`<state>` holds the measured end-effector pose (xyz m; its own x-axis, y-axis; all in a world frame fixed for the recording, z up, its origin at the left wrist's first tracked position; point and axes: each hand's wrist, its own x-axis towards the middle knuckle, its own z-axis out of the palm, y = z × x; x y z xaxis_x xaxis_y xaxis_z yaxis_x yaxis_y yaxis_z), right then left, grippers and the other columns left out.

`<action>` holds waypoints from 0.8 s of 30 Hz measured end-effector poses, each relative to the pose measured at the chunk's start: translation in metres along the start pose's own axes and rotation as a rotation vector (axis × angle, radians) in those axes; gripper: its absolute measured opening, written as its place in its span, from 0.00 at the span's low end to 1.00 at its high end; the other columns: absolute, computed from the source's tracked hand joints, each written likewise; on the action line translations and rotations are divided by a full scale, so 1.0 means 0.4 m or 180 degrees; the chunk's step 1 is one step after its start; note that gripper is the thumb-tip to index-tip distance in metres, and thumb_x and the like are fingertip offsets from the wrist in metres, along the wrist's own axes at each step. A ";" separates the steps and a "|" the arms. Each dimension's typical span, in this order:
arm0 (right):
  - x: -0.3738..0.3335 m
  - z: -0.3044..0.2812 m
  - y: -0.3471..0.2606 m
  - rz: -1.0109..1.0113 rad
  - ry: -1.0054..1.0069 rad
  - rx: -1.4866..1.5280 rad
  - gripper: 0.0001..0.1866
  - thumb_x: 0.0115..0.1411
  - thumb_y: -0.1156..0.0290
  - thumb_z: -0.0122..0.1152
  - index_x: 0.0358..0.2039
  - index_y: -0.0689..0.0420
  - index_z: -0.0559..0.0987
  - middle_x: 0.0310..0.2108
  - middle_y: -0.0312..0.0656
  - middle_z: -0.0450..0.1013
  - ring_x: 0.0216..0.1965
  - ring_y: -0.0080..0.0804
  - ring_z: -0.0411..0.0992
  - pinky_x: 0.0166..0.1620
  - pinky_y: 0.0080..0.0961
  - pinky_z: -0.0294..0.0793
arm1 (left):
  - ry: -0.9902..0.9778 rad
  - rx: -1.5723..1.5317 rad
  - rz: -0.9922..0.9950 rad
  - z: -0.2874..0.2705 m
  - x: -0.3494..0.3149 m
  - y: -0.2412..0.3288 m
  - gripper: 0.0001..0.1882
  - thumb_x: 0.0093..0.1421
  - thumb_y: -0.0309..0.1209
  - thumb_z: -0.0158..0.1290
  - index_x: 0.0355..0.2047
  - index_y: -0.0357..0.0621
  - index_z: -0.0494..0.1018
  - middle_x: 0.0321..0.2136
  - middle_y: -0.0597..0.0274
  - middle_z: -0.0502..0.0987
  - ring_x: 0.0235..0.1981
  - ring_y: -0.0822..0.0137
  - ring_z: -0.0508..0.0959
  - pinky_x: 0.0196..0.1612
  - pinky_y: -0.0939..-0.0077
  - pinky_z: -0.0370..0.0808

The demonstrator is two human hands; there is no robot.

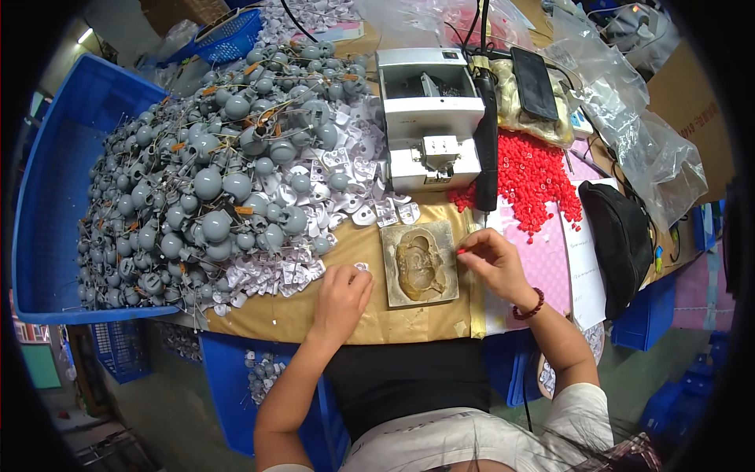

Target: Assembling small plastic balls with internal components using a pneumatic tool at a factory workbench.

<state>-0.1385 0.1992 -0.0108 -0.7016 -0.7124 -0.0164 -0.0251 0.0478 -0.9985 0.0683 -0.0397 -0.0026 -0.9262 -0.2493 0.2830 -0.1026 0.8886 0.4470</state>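
In front of me on the table lies a square metal fixture block (397, 293) with a rounded, hollowed recess. Just right of it, my right hand (499, 269) pinches a small red plastic piece (462, 251) between thumb and finger. My left hand (343, 300) rests on the brown table covering to the left of the block. Its fingers are curled, and a small white plastic part (362, 267) shows at their tips. The palm side of this hand is hidden.
Left, grey ball-shaped parts (208, 183) spill from a tilted blue bin (59, 197), with white parts (267, 271) heaped beside them. A white machine (435, 118) and a black electric screwdriver (487, 149) stand behind the block. Red pieces (535, 181) and a black pouch (617, 248) lie right.
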 end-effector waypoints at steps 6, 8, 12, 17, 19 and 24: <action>0.040 0.040 -0.028 -0.1163 -0.0349 -0.0937 0.07 0.56 0.80 0.71 0.34 0.61 0.80 0.36 0.41 0.78 0.34 0.30 0.77 0.38 0.24 0.76 | 0.0116 -0.1635 -0.0253 0.006 0.096 0.124 0.13 0.56 0.20 0.62 0.42 0.40 0.78 0.41 0.53 0.78 0.47 0.51 0.78 0.49 0.62 0.76; 0.063 0.063 -0.032 -0.1736 -0.0377 -0.1250 0.09 0.53 0.79 0.73 0.34 0.60 0.80 0.35 0.40 0.77 0.33 0.35 0.76 0.38 0.27 0.75 | -0.0007 -0.1185 0.0036 0.046 0.128 0.116 0.14 0.54 0.20 0.62 0.42 0.39 0.78 0.40 0.53 0.78 0.50 0.50 0.76 0.53 0.60 0.74; 0.093 0.090 -0.023 -0.2491 -0.0480 -0.1971 0.12 0.50 0.76 0.74 0.35 0.57 0.80 0.34 0.38 0.77 0.34 0.35 0.75 0.38 0.30 0.72 | -0.0283 -0.1054 -0.0368 0.056 0.148 0.123 0.24 0.51 0.20 0.62 0.50 0.42 0.75 0.48 0.51 0.73 0.56 0.48 0.69 0.59 0.57 0.67; 0.101 0.105 -0.020 -0.2840 -0.0765 -0.2637 0.14 0.50 0.70 0.72 0.37 0.55 0.80 0.39 0.38 0.75 0.41 0.37 0.73 0.43 0.34 0.71 | -0.0331 -0.1257 -0.0414 0.029 0.149 0.111 0.29 0.51 0.22 0.62 0.56 0.44 0.71 0.52 0.49 0.69 0.57 0.47 0.67 0.61 0.55 0.66; 0.090 0.111 -0.027 -0.2753 -0.0771 -0.2767 0.15 0.50 0.71 0.72 0.38 0.56 0.80 0.40 0.38 0.75 0.44 0.38 0.73 0.45 0.35 0.71 | -0.0390 -0.1364 -0.0238 -0.025 0.162 0.101 0.29 0.52 0.23 0.62 0.56 0.44 0.71 0.51 0.48 0.69 0.57 0.47 0.67 0.61 0.55 0.65; 0.061 0.116 -0.037 -0.2554 -0.0543 -0.2931 0.15 0.50 0.73 0.72 0.40 0.56 0.81 0.42 0.39 0.75 0.47 0.41 0.73 0.48 0.36 0.72 | 0.0956 0.0352 0.0127 -0.203 0.287 0.034 0.16 0.56 0.22 0.60 0.46 0.40 0.76 0.44 0.54 0.75 0.45 0.50 0.73 0.53 0.56 0.70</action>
<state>-0.1223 0.1489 0.0012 -0.1559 -0.8465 0.5091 -0.9467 -0.0191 -0.3216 -0.0100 -0.0877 0.1048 -0.7833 -0.3013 0.5437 -0.1224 0.9323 0.3403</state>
